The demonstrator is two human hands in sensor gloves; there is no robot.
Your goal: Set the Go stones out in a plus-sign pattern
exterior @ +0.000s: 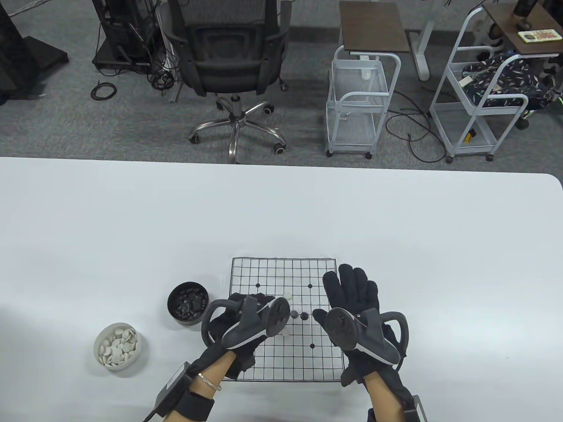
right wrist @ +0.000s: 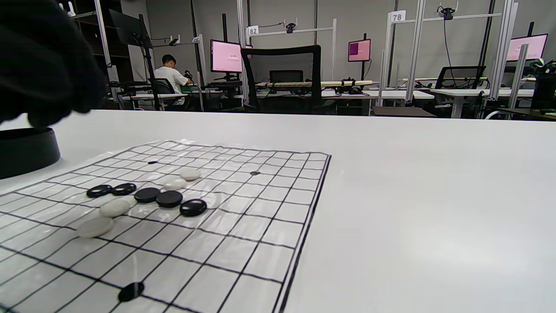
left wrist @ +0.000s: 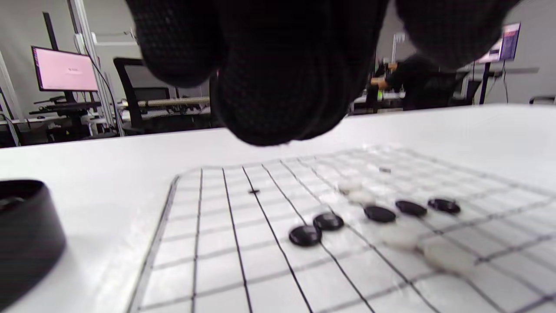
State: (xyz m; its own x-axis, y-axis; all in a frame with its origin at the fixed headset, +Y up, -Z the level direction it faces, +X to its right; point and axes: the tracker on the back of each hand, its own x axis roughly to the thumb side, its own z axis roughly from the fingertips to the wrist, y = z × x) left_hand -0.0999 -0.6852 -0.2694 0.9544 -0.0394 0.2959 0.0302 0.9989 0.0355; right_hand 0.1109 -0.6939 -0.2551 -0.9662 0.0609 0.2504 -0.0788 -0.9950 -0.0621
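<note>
The gridded Go board sheet [exterior: 308, 351] lies at the near middle of the table. On it a row of several black stones [right wrist: 147, 194] crosses a column of white stones [right wrist: 174, 184], two on each side of the row, forming a plus. The same stones show in the left wrist view [left wrist: 379, 213]. My left hand [exterior: 264, 303] hovers over the board's left middle, its fingers [left wrist: 278, 87] curled together above the board; whether they hold a stone is hidden. My right hand [exterior: 352, 285] lies open with fingers stretched out over the board's right edge and holds nothing.
A black bowl [exterior: 188, 303] of black stones stands just left of the board. A white bowl [exterior: 118, 346] of white stones stands further left and nearer. An office chair [exterior: 233, 66] and wire carts [exterior: 356, 105] stand beyond the table's far edge.
</note>
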